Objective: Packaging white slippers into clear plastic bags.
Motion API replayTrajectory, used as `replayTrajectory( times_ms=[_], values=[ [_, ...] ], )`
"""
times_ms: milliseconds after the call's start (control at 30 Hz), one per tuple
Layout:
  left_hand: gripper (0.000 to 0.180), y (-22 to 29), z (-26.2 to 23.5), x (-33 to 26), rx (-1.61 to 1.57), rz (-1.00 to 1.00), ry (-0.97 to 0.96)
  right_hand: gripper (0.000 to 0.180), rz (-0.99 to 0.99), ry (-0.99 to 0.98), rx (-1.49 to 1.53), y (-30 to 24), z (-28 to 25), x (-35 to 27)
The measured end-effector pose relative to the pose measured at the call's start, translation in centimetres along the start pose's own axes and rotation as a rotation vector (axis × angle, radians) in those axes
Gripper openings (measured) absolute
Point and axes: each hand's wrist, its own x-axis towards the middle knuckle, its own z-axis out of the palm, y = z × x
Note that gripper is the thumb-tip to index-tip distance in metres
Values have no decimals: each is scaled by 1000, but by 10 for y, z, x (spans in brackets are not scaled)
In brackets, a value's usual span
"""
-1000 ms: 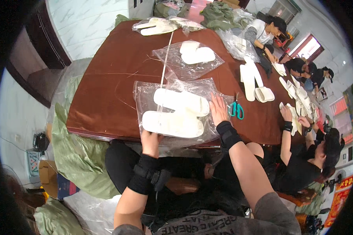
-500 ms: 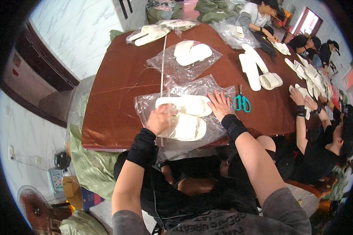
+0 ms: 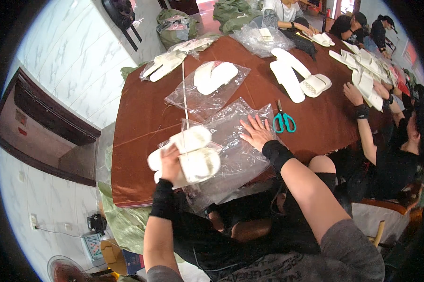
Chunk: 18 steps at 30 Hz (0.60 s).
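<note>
Gripping the pair of white slippers [image 3: 186, 157] in the left hand [image 3: 170, 162], just left of the clear bag [image 3: 235, 141]; right hand [image 3: 256, 133] pressing flat, released, on the bag. Probably light, soft, bendable; bag slippery.

Around the brown desk [image 3: 141, 117]
Teal-handled scissors [image 3: 284, 121] lie centre-right; a clear bag of white slippers [image 3: 214, 77] sits upper centre; loose white slippers [image 3: 299, 77] lie upper right; green sacks [image 3: 176, 26] top.

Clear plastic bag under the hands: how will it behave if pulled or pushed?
The clear plastic bag looks thin and crumpled, so probably floppy. The right hand presses it flat; unpinned, it would likely slide on the glossy table. It probably weighs little next to the white slippers.
</note>
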Motion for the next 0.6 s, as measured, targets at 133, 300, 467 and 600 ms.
replayTrajectory(
  times_ms=[133, 300, 467, 600],
  values=[
    [37, -40, -71, -45, -58, -201, 111, 62, -3, 20, -20, 4, -3, 2],
    [28, -95, -79, -109, 175, -707, 303, 51, -66, 60, 8, -9, -11, 10],
    [38, -105, -79, -111, 271, -816, 359, 48, -275, 115, 157, -41, -25, 8],
    [40, -43, -72, -69, 24, -538, 667, 26, -299, 486, 432, -31, -73, -9]
  ],
)
